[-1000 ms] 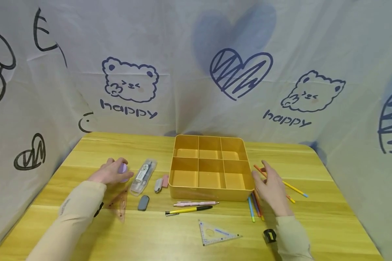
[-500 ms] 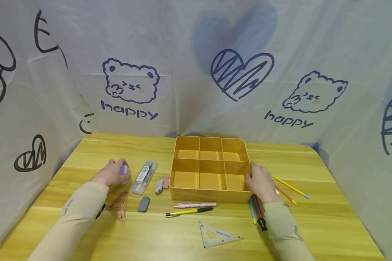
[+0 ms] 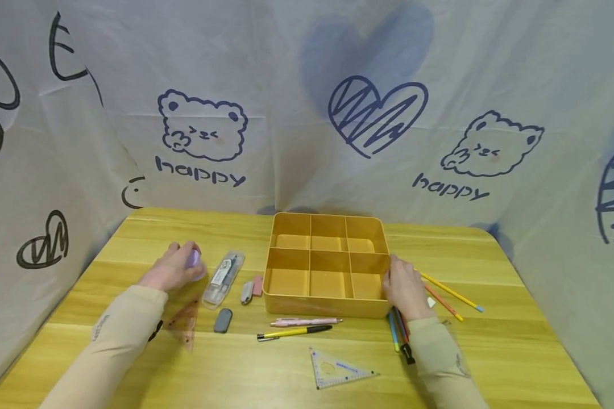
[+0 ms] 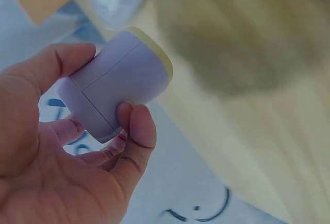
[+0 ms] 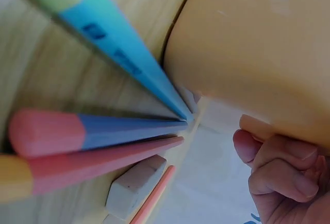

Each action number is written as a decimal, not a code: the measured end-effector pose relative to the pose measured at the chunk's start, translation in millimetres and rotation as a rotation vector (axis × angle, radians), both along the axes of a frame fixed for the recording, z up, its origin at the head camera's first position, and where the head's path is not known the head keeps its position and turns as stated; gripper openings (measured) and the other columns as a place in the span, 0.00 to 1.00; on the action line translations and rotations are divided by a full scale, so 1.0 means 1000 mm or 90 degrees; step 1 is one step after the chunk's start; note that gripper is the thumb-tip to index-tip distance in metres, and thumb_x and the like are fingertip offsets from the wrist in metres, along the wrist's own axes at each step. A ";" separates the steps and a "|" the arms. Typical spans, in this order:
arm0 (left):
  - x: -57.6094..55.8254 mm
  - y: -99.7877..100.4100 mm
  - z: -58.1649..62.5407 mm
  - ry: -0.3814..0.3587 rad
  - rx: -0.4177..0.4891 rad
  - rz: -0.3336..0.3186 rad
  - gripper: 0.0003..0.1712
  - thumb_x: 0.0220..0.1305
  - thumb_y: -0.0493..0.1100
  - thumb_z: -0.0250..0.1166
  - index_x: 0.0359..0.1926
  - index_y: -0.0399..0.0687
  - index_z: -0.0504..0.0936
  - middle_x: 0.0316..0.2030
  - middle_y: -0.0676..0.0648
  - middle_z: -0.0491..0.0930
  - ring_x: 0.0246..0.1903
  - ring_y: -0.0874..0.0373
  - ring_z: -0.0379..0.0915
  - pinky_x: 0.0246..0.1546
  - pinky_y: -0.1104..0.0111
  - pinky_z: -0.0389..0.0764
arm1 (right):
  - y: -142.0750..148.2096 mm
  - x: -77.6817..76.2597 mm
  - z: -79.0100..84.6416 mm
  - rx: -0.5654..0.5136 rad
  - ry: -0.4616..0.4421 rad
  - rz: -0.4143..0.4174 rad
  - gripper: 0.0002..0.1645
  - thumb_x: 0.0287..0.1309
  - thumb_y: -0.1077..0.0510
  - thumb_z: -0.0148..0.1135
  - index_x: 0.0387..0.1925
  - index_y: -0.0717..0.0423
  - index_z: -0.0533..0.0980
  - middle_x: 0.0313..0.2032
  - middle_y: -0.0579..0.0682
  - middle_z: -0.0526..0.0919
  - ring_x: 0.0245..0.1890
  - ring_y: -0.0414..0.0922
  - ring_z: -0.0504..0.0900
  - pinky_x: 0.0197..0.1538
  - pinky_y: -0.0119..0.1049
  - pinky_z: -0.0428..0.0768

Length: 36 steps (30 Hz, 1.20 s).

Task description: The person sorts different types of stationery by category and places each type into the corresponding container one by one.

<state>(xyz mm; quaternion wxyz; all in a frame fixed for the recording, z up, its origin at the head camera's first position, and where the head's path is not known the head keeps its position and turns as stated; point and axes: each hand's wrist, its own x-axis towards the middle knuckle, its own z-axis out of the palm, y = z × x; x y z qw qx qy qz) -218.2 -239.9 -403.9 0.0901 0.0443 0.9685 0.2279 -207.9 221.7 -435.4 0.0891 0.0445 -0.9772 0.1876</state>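
My left hand (image 3: 170,269) holds a lavender, barrel-shaped pencil sharpener (image 4: 121,77) between thumb and fingers, at the left of the table. Seam lines and a yellowish rim show on it in the left wrist view. At the right, my right hand (image 3: 408,288) grips the right wall of a yellow box (image 3: 332,307) with six compartments. Curled fingers (image 5: 281,167) show against the box's side in the right wrist view. Below that hand lie a blue pencil (image 5: 124,54), a purple one (image 5: 129,131) and a red one (image 5: 103,165), partly hidden by my wrist in the head view.
Left of the box lie a clear case (image 3: 224,279), a grey-white small item (image 3: 247,292), a pink piece (image 3: 257,285), a grey eraser (image 3: 223,321) and an orange set square (image 3: 186,325). Pens (image 3: 294,332) and a clear set square (image 3: 337,369) lie in front; pencils (image 3: 452,292) lie right.
My right hand has moved left from above the pencils onto the box's right wall, with its fingers closing there. The left hand stays at the sharpener, its fingers drawn closer around it.
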 end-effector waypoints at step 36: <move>0.017 0.161 0.023 0.265 -0.103 -0.238 0.19 0.62 0.42 0.72 0.53 0.44 0.81 0.38 0.40 0.79 0.31 0.46 0.80 0.35 0.58 0.85 | 0.000 0.000 -0.007 0.002 0.045 0.000 0.17 0.63 0.68 0.51 0.51 0.73 0.75 0.31 0.68 0.83 0.19 0.51 0.75 0.20 0.43 0.74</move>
